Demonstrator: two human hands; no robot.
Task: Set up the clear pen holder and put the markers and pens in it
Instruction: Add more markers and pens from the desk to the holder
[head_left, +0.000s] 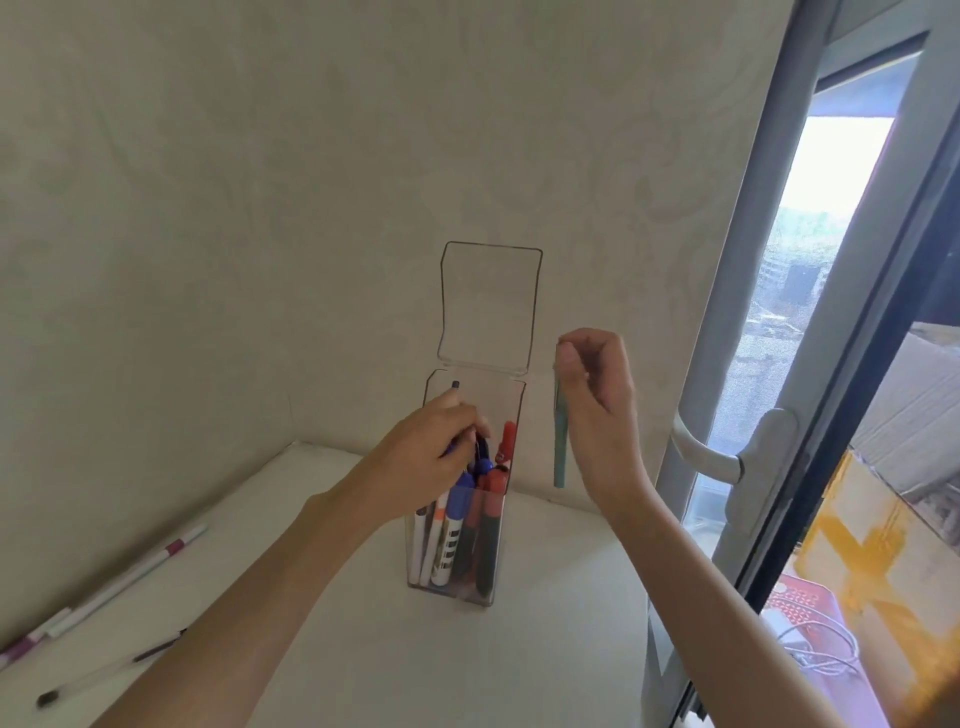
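Observation:
The clear pen holder (501, 551) stands upright on the white table near the wall corner, its hinged lid (488, 306) flipped up against the wall. Several markers (457, 530) stand inside it, blue, red and white ones among them. My left hand (431, 457) reaches into the holder's mouth, fingers closed on a dark blue pen (455, 385) whose tip sticks up above the hand. To the right of the holder my right hand (597, 410) pinches a teal pen (560, 447) at its top, so it hangs straight down above the table.
Loose pens lie at the table's left: a white one with a pink band (156, 564), another pink-and-white one (31, 639) and a thin dark-tipped one (104, 673). A window frame with a white handle (717, 452) is close on the right, with cardboard beyond it.

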